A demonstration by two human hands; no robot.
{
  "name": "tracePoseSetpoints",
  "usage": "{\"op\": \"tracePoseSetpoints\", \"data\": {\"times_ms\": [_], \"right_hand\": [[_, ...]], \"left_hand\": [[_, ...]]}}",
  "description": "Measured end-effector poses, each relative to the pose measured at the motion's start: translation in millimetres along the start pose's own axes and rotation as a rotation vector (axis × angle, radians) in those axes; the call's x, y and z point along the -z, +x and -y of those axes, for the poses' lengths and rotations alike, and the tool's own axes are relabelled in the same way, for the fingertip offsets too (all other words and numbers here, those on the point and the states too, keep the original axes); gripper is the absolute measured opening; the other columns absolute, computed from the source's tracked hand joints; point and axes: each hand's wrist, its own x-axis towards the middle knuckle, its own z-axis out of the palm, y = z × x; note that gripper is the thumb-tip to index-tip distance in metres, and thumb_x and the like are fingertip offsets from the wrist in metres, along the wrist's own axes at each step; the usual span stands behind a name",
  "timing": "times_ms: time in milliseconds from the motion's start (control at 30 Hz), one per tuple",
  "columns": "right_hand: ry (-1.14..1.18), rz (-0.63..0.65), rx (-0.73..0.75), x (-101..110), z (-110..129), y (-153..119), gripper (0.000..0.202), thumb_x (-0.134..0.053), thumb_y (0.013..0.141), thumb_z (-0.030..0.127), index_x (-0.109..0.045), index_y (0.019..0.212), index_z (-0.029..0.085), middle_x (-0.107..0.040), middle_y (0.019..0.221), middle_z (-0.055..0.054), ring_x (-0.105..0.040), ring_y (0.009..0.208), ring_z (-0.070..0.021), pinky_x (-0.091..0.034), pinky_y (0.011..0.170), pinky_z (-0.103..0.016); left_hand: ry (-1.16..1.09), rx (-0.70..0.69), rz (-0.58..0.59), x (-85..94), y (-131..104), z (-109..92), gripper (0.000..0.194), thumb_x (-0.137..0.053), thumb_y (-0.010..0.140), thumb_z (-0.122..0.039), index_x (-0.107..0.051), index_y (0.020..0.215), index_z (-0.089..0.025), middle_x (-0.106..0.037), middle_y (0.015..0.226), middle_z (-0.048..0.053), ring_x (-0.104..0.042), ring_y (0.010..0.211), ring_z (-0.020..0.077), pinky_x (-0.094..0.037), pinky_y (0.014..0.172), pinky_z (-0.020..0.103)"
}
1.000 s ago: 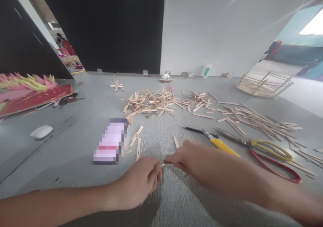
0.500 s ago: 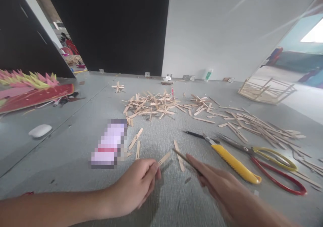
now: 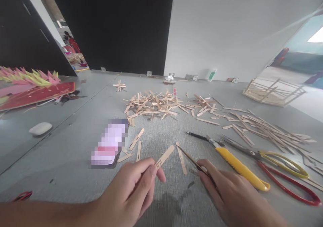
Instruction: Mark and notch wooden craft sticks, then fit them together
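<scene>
My left hand (image 3: 138, 186) pinches a popsicle stick (image 3: 166, 154) between thumb and fingers, its rounded end pointing up and right; small notch-like marks show near the thumb. My right hand (image 3: 222, 190) is closed on a thin, pointed, brass-coloured tool (image 3: 188, 155), whose exact kind I cannot make out. The tool's tip reaches over a loose popsicle stick (image 3: 182, 161) lying on the grey surface between my hands. Left of them lie a notched stick (image 3: 137, 139) and another stick (image 3: 139, 151), close to a phone (image 3: 108, 146).
A yellow-handled cutter (image 3: 234, 164), a black pen (image 3: 196, 135) and scissors (image 3: 285, 163) lie to the right. Stick piles (image 3: 151, 105) spread across the middle, with more loose sticks (image 3: 264, 127) at right. A stick frame (image 3: 275, 92) stands far right; a white mouse-shaped object (image 3: 40, 129) lies left.
The stick in my left hand has turned and shows more of its length and marks. My right hand has shifted slightly right, with fingers more bent around the tool.
</scene>
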Motion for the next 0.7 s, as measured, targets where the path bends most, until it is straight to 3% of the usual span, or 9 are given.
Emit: {"op": "tracePoseSetpoints", "data": {"times_ms": [167,400,600,700], "right_hand": [[0.03,-0.049,0.017,-16.5,1.9,-1.4,0.024,-0.035,0.111,0.029,-0.054,0.118,0.018,-0.07,0.066,0.001,-0.069,0.046,-0.0196,-0.049,0.042,-0.029],[0.052,-0.059,0.016,-21.6,-3.0,-3.9,0.023,-0.04,0.109,0.03,-0.055,0.122,0.019,-0.07,0.069,0.002,-0.069,0.049,-0.0189,-0.048,0.043,-0.029],[0.059,-0.042,0.012,-20.3,-2.5,-1.8,0.022,-0.041,0.109,0.031,-0.056,0.121,0.021,-0.072,0.072,0.002,-0.071,0.051,-0.0197,-0.05,0.044,-0.03],[0.06,-0.056,0.02,-19.0,-2.6,0.1,0.022,-0.04,0.109,0.03,-0.057,0.119,0.02,-0.073,0.072,0.001,-0.071,0.05,-0.0194,-0.05,0.043,-0.03]], "left_hand": [[0.0,-0.025,0.004,2.8,-2.4,-4.5,0.054,-0.028,0.106,-0.06,-0.061,0.093,-0.02,-0.04,0.046,-0.007,-0.035,0.038,0.0109,-0.041,0.049,0.027],[-0.008,-0.001,0.036,2.8,-5.6,-6.0,0.057,-0.028,0.104,-0.064,-0.058,0.08,-0.022,-0.041,0.047,-0.005,-0.037,0.04,0.0109,-0.04,0.044,0.025],[0.005,0.035,-0.089,-2.3,-9.4,-13.0,0.053,-0.027,0.105,-0.06,-0.056,0.081,-0.023,-0.037,0.05,-0.005,-0.035,0.043,0.0119,-0.037,0.045,0.025],[-0.008,0.043,-0.077,-3.4,-11.5,-15.8,0.048,-0.029,0.105,-0.059,-0.057,0.087,-0.024,-0.036,0.05,-0.006,-0.035,0.042,0.0121,-0.036,0.045,0.026]]}}
